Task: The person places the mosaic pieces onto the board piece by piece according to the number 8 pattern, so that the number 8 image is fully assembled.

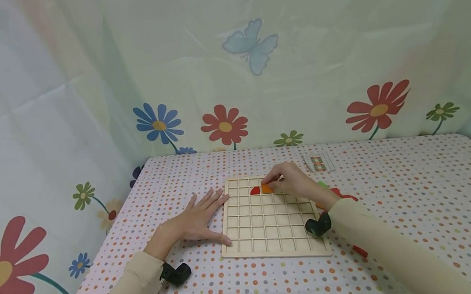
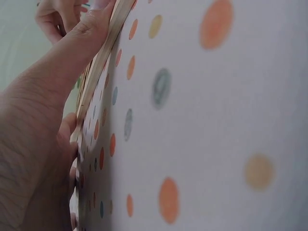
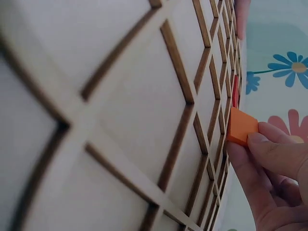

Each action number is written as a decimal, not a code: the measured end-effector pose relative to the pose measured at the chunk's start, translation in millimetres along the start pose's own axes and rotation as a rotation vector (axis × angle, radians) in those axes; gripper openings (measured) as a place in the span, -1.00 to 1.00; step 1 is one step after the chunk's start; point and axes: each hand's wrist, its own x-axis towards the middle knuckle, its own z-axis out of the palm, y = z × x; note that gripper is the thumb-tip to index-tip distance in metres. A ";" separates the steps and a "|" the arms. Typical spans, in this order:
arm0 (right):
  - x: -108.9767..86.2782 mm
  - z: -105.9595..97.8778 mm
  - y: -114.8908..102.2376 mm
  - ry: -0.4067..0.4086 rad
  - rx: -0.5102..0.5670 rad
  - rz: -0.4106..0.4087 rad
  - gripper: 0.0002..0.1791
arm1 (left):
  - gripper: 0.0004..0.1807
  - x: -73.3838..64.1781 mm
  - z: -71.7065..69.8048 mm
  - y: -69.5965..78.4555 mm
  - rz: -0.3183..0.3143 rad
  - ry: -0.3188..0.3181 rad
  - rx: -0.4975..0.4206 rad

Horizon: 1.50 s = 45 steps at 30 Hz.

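A wooden grid board with square cells lies on the dotted tablecloth. Near its far edge, my right hand pinches an orange square tile between thumb and fingers. In the right wrist view the orange tile is tilted against the grid, one edge at a cell. Just left of it, a red quarter-round piece sits in a cell. My left hand is spread along the board's left edge, its thumb and fingertips touching the wood; the left wrist view shows the thumb on the rim.
A small printed pattern card lies behind the board to the right. Red, green and orange pieces are partly hidden under my right forearm. Another red piece lies nearer, beside the sleeve. A flowered curtain stands behind the table.
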 end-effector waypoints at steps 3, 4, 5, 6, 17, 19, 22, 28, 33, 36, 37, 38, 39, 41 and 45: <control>0.2 1.5 -1.1 0.006 -0.013 -0.006 -0.82 | 0.28 0.3 -0.4 0.7 -0.004 0.000 0.006; 0.9 2.3 -1.7 0.008 -0.020 -0.003 -0.82 | 0.28 0.3 -0.6 0.8 -0.009 -0.003 0.005; 1.8 3.0 -2.3 0.008 -0.029 0.000 -0.82 | 0.28 0.0 -0.8 0.9 -0.011 -0.004 0.004; 2.6 3.4 -3.4 0.007 -0.037 0.005 -0.83 | 0.28 -0.2 -0.7 0.7 -0.010 -0.001 0.004; 9.6 1.3 -13.8 -0.022 -0.058 0.089 -0.90 | 0.29 -0.8 -1.2 -1.5 -0.003 0.001 -0.008; 12.2 0.6 -15.8 -0.030 -0.053 0.094 -0.91 | 0.29 -2.0 -2.8 -1.2 -0.002 0.005 -0.010; 14.8 0.0 -18.6 -0.045 -0.050 0.128 -0.91 | 0.28 -2.5 -3.7 -1.2 0.004 0.010 -0.010; 14.0 0.2 -21.1 -0.066 -0.090 0.159 -0.91 | 0.28 -1.0 -0.7 -2.1 0.014 0.009 -0.016; 17.3 2.8 -24.5 -0.091 -0.147 0.155 -0.91 | 0.28 -1.4 0.7 -2.1 0.017 0.010 -0.011; 18.7 4.3 -27.3 -0.098 -0.173 0.143 -0.91 | 0.28 -2.0 1.0 -2.5 0.021 0.014 -0.010; 19.0 4.6 -27.5 -0.099 -0.179 0.138 -0.92 | 0.27 -2.0 1.1 -2.4 0.021 0.015 -0.011; 19.2 4.9 -27.7 -0.100 -0.183 0.129 -0.92 | 0.27 -2.0 1.2 -2.3 0.021 0.015 -0.012; 19.4 5.0 -27.5 -0.102 -0.188 0.119 -0.92 | 0.27 -2.1 1.3 -2.2 0.020 0.014 -0.013; 19.5 4.9 -27.1 -0.104 -0.197 0.110 -0.91 | 0.27 -2.0 1.3 -1.8 0.017 0.013 -0.010; 19.7 4.2 -27.3 -0.108 -0.209 0.104 -0.90 | 0.27 -1.6 -0.1 -0.5 0.013 0.013 -0.006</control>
